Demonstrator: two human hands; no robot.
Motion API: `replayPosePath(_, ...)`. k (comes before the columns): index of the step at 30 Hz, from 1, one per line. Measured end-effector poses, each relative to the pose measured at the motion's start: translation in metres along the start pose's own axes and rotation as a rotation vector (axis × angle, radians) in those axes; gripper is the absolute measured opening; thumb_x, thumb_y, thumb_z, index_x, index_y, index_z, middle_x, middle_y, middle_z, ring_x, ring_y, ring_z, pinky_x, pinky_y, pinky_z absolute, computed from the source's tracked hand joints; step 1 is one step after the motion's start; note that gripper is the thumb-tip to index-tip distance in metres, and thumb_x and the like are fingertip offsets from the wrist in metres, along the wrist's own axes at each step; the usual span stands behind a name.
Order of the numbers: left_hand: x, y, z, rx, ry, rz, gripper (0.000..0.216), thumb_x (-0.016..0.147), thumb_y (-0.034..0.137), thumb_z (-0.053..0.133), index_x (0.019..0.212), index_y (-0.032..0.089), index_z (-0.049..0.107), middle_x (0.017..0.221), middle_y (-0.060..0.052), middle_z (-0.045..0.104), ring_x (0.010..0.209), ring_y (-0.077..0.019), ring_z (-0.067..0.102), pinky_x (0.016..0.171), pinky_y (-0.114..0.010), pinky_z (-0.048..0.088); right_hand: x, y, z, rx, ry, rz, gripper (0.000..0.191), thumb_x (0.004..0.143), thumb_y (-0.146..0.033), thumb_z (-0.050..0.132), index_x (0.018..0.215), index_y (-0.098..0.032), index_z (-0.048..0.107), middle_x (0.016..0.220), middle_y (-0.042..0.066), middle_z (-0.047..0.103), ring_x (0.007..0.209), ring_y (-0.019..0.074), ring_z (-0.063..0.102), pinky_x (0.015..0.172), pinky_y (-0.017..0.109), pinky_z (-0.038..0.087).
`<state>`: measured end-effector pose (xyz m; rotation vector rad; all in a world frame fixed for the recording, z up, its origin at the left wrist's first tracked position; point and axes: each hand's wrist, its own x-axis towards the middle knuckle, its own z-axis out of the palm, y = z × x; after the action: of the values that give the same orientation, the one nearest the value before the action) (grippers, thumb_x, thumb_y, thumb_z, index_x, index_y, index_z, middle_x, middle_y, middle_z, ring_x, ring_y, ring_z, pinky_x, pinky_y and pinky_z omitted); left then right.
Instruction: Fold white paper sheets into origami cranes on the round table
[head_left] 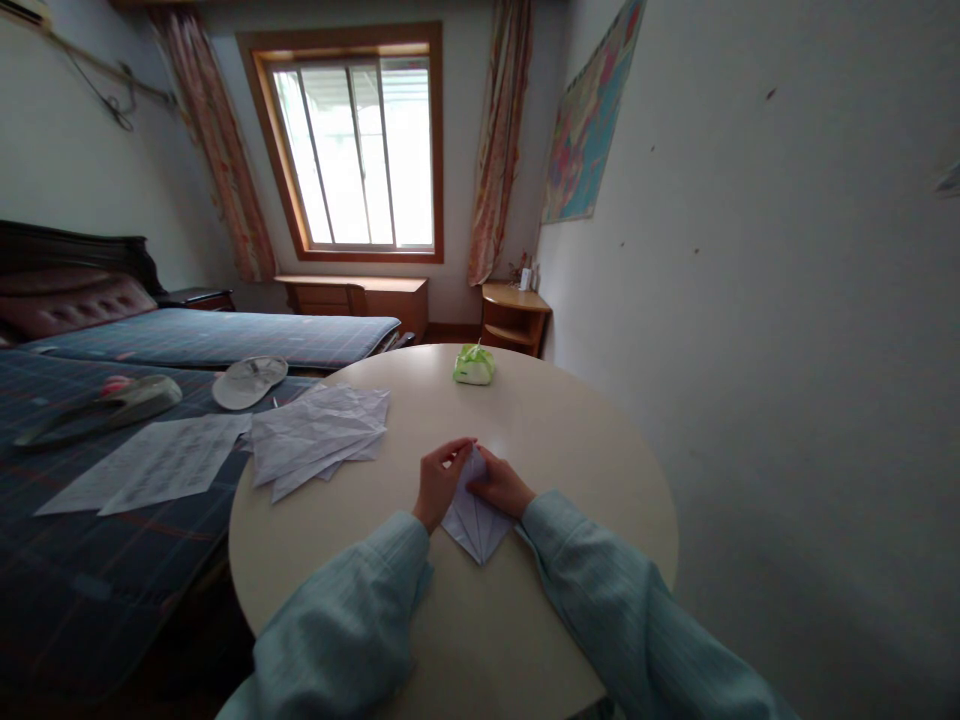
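A folded sheet of white paper (480, 530) lies in front of me on the round table (352, 560), its near end coming to a point and creases running along it. My left hand (441, 484) pinches its far tip between thumb and fingers. From the other side my right hand (504, 482) grips the same paper near that tip, fingers curled over it. Both hands partly cover the paper's upper half. Beyond them a green and white tissue pack (474, 366) sits near the table's far edge.
Crumpled white sheets (319, 435) are piled at the table's left edge. On the bed (90, 590) beside it lie printed sheets (169, 465), a light cap (250, 382) and a bag-like item (135, 400). A wall (787, 400) stands close on the right.
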<state>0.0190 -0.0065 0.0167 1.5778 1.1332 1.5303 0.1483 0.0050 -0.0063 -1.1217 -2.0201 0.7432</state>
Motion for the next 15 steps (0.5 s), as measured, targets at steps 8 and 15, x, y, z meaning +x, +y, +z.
replayPosePath(8,0.0,0.0014,-0.0007,0.032,0.004,-0.005,0.019,0.071,0.024,0.055,0.082,0.016,0.068,0.085,-0.004,0.069,0.077,-0.0145,0.063,0.071,-0.025,0.049,0.0002,-0.0021,-0.001,-0.014,0.004,0.011,0.059,0.058,-0.008,0.059,0.115,-0.018,0.045,0.112,0.006,0.057,0.1,0.0206,0.055,0.089,0.036,0.042)
replayPosePath(15,0.0003,-0.0013,-0.0007,0.029,-0.003,0.008,0.017,0.071,0.023,0.056,0.081,0.016,0.068,0.083,-0.004,0.07,0.077,-0.0145,0.063,0.07,-0.025,0.049,-0.0003,-0.0006,-0.0007,0.01,0.002,-0.002,0.059,0.059,-0.009,0.059,0.115,-0.019,0.044,0.112,0.006,0.057,0.098,0.0195,0.055,0.088,0.036,0.043)
